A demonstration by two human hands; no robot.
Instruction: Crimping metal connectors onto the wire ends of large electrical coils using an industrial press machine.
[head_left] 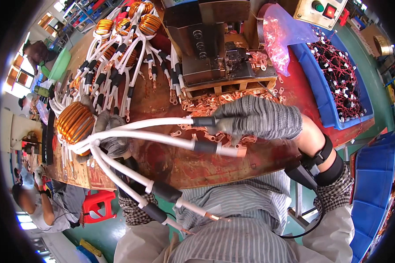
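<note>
My left hand (115, 142), in a grey knitted glove, grips a copper-wound toroidal coil (76, 122) from behind its white leads. Several thick white leads (142, 136) fan out from the coil, each with a black sleeve near its end. My right hand (259, 117), gloved the same way, has its fingers closed on the black sleeve (204, 121) of the uppermost lead; that lead's tip is hidden by the fingers. Just below, a second lead ends in a copper-coloured tip (241, 151). Two more leads hang toward my lap, with bare copper at one end (213, 216).
Loose copper ring terminals (206, 104) lie heaped before a dark metal press (202, 57). Similar coils (149, 25) are piled at the back left. A clear bag of terminals (276, 39) and a blue bin (314, 83) of red-wired parts stand right. A person (48, 206) sits at left.
</note>
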